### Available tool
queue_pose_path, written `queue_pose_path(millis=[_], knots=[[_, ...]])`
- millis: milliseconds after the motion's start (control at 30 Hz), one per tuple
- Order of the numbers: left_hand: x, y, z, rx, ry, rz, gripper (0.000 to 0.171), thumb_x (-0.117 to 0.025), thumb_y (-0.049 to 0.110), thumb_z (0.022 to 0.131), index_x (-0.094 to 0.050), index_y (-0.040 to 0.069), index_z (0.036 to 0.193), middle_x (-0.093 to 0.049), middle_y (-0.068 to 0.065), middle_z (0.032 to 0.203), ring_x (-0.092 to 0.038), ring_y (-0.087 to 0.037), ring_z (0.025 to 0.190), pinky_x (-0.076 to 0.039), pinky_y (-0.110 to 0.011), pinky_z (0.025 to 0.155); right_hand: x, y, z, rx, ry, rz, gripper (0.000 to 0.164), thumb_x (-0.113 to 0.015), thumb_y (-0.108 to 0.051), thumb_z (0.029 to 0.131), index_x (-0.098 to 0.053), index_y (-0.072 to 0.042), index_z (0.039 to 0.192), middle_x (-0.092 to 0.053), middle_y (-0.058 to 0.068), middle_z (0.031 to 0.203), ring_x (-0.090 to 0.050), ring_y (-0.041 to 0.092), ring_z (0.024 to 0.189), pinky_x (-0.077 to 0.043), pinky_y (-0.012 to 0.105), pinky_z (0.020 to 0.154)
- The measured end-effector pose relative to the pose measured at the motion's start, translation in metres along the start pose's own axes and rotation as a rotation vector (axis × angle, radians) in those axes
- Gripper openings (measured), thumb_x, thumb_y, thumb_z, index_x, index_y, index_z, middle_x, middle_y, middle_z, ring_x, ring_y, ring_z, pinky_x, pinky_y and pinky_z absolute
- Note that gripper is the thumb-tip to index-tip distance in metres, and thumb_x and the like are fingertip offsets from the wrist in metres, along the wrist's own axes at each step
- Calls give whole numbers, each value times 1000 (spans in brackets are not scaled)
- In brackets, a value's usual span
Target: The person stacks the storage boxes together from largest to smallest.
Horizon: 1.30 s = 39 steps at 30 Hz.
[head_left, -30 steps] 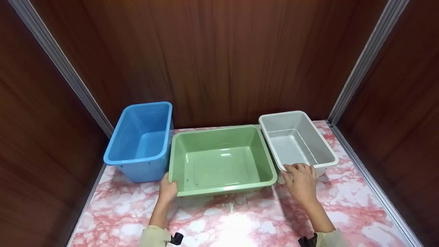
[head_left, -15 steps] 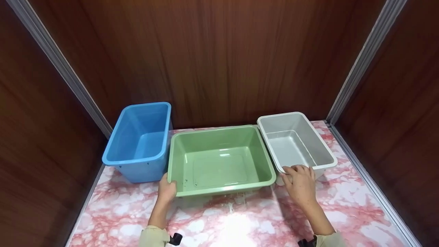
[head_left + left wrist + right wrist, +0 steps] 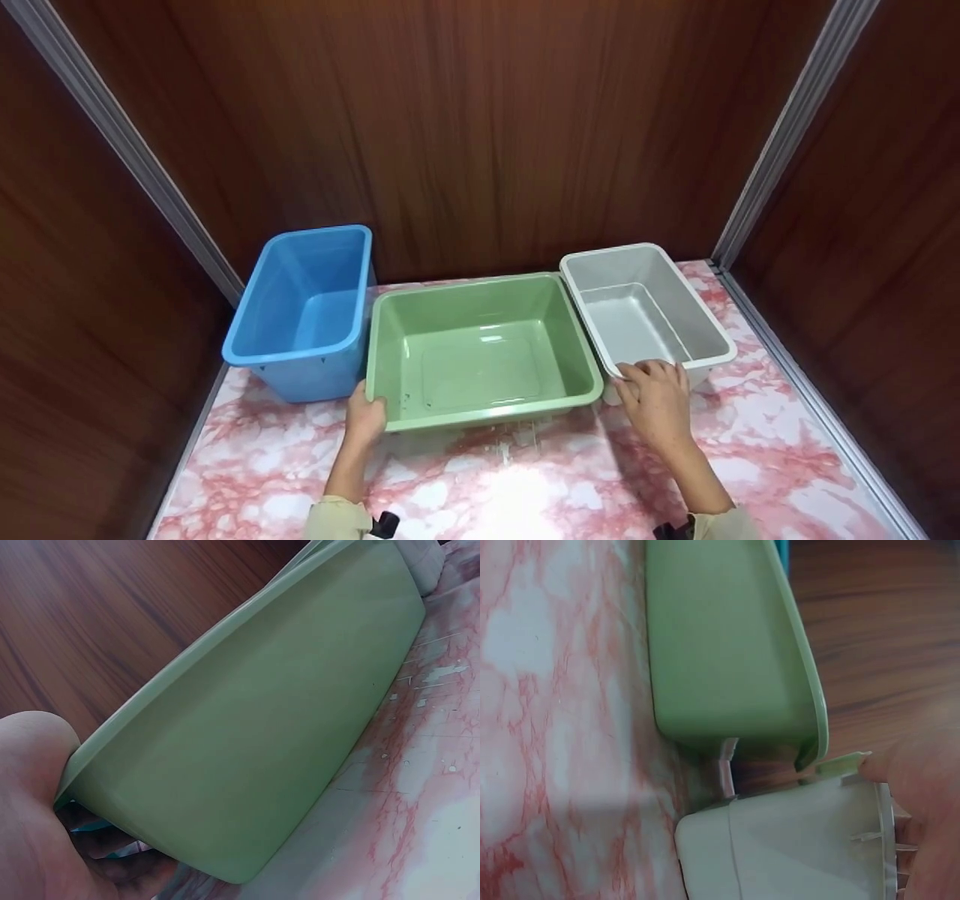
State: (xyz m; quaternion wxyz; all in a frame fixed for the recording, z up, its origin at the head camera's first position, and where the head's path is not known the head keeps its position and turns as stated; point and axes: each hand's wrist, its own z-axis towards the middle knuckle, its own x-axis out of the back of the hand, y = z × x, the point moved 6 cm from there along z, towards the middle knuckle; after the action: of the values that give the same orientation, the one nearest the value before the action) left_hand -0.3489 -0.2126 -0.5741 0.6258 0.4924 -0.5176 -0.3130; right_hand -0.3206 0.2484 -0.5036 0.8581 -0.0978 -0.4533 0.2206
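A green plastic basin (image 3: 480, 367) sits between two bins on the marbled tabletop. My left hand (image 3: 366, 415) grips its front left corner, with the thumb over the rim and fingers behind the side, as the left wrist view (image 3: 34, 795) also shows. A light grey bin (image 3: 637, 307) stands against the basin's right side. My right hand (image 3: 660, 401) holds the grey bin's front rim near its left corner, fingers hooked inside over the edge. All the insides that show hold nothing but small dark marks on the basin's floor.
A taller blue bin (image 3: 300, 300) stands left of the basin, close to it. Brown wood-grain panels (image 3: 465, 135) enclose the back and both sides. Pink and white marbled tabletop (image 3: 450, 480) lies in front, with bright glare and some pale scuffs.
The whole scene shifts slightly left in the head view. Both hands keep their grips, and the basin and bins stay in the same arrangement.
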Motion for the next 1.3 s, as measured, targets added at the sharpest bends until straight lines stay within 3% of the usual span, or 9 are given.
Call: queue_pose_path(millis=[200,600,700,800,900,967,1100,1300], knots=[[1,1,-2,4,11,-17,52,-40,-6,87,-39,-14,138,-49,-35,130,-48,-42,118,-38,-52,99,-1,0,-1,3,-13,14,24,-75,-19,84,-74,-8,105,-64,13,97,-52,39,103,-17,66,103],[1,1,-1,-4,9,-6,49,-39,-6,88,-40,-16,136,-49,-35,130,-47,-43,120,-36,-52,101,-5,1,-4,48,47,40,23,-75,-18,83,-75,-8,103,-63,13,96,-52,39,101,-18,67,102],[1,2,-1,-8,10,-2,49,-39,-5,88,-39,-16,136,-48,-35,130,-47,-44,120,-36,-52,101,-2,1,-5,67,120,73,18,-73,-16,84,-75,-7,100,-63,13,95,-53,38,99,-21,66,100],[0,1,-3,1,1,6,49,-40,-4,88,-40,-16,135,-49,-35,130,-47,-44,119,-37,-52,101,5,4,-11,59,269,144,15,-70,-11,83,-74,-4,96,-63,16,96,-53,39,96,-29,61,94],[-3,-1,-4,16,-7,0,49,-42,-3,88,-40,-17,135,-49,-36,129,-48,-44,118,-37,-52,100,13,13,-17,-29,410,212,24,-69,-8,81,-70,1,103,-59,22,107,-50,41,102,-31,56,91],[-2,-1,-5,26,0,-5,48,-43,-2,88,-41,-17,134,-50,-36,128,-49,-44,117,-37,-53,100,13,20,-20,-139,457,250,38,-70,-9,80,-63,5,115,-53,25,121,-44,42,113,-29,54,97],[1,0,-2,27,20,-1,48,-46,3,90,-42,-16,134,-50,-35,128,-49,-44,118,-37,-53,100,9,32,-22,-392,477,350,71,-73,-14,82,-37,7,140,-27,27,147,-22,37,137,-14,46,112],[-1,2,-3,25,13,21,47,-46,4,90,-43,-16,132,-51,-35,127,-49,-44,117,-38,-52,98,2,44,-21,-651,494,558,98,-73,-18,85,-5,3,151,-2,22,157,0,21,144,-1,27,113]])
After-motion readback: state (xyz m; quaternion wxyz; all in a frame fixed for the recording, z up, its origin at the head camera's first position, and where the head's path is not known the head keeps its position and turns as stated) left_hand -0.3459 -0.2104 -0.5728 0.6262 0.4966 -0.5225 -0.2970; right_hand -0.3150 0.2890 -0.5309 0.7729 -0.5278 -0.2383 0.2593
